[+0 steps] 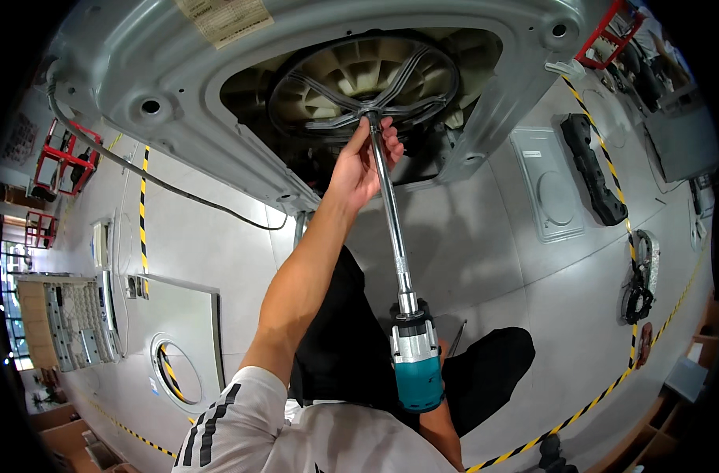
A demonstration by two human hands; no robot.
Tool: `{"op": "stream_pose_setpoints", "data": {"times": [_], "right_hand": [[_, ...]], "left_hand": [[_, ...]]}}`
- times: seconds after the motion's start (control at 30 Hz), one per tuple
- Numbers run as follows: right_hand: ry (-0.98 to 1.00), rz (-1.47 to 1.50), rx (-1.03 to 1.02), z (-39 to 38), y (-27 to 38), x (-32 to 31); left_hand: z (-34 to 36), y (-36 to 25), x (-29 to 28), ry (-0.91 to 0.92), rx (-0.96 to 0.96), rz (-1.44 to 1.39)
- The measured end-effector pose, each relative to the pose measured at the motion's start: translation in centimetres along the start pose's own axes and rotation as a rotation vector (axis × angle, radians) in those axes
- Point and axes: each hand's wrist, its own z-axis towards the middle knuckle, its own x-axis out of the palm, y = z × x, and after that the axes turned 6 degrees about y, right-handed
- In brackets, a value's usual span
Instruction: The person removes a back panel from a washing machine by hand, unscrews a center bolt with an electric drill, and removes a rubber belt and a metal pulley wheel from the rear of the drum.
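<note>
A teal and silver impact wrench points away from me, with a long chrome extension bar running forward from its nose. My left hand is closed round the far end of that bar, thumb on one side and curled fingers on the other. This end meets the hub of a spoked metal pulley inside the opening of a grey washing machine cabinet. Whether the tip sits on a bolt is hidden. My right hand is mostly concealed behind the wrench body, which it holds from below.
A grey cable droops from the cabinet at left. On the floor lie a panel with a round hole, a grey cover panel, a long black part and a metal-and-black part. Yellow-black tape borders the area.
</note>
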Motion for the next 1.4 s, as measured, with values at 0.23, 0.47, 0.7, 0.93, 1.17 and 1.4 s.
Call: {"op": "stream_pose_setpoints", "data": {"times": [0.23, 0.47, 0.7, 0.93, 1.17, 1.4], "right_hand": [[-0.030, -1.410, -0.618, -0.6, 2.0, 1.1], [0.077, -0.597, 0.026, -0.7, 2.8, 1.9], [-0.018, -0.641, 0.043, -1.9, 1.7, 0.0], [0.074, -0.484, 0.039, -1.6, -0.3, -2.0], [0.093, -0.452, 0.042, -1.9, -1.3, -2.8], [0.114, -0.436, 0.056, -1.9, -1.6, -3.2]], "left_hand": [[0.1, -0.5, -1.0, -0.034, 0.020, 0.139], [-6.1, 0.3, -1.0, 0.008, -0.066, 0.440], [-22.8, 7.7, -1.8, 0.572, -0.295, 1.109], [-25.6, 12.0, -1.0, 0.262, -0.252, 1.144], [-25.7, 12.6, -1.4, 0.261, -0.121, 1.172], [-25.7, 13.4, -2.3, 0.293, -0.063, 1.139]]}}
